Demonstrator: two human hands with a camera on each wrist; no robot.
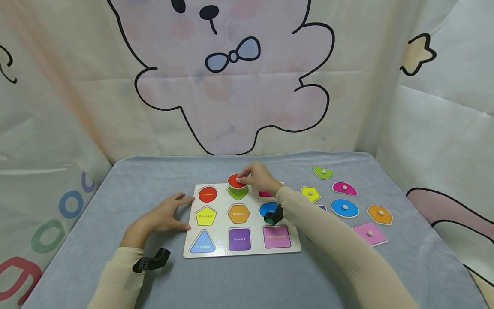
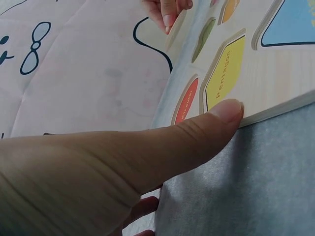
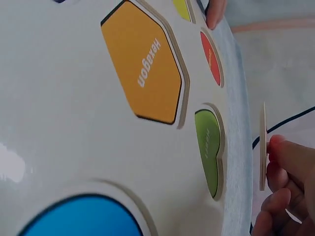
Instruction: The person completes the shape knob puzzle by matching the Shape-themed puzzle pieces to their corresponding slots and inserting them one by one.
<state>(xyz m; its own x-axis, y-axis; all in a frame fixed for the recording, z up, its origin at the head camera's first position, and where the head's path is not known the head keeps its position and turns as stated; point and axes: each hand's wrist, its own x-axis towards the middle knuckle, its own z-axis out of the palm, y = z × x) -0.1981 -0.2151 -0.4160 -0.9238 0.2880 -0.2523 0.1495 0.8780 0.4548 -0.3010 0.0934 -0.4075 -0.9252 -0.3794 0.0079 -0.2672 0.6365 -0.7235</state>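
Note:
A white shape puzzle board (image 1: 221,240) with coloured, labelled recesses lies flat on the table. My right hand (image 1: 259,178) pinches a red round puzzle piece (image 1: 233,182) by its knob, over the far edge of the board. In the head view that piece overlaps the green heart recess (image 1: 237,194). The right wrist view shows the piece edge-on in the fingers. Left of it is the red circle recess (image 1: 207,194). At the board's left edge my left hand (image 1: 164,213) rests with fingers spread, its thumb touching the rim beside the yellow pentagon recess (image 2: 227,73).
Several knobbed pieces lie right of the board: a green heart (image 1: 322,172), a magenta half-round (image 1: 344,188), a yellow pentagon (image 1: 310,194), a blue oval (image 1: 345,208), an orange hexagon (image 1: 380,214) and a pink rectangle (image 1: 369,234). A printed curtain (image 1: 235,94) hangs behind the table.

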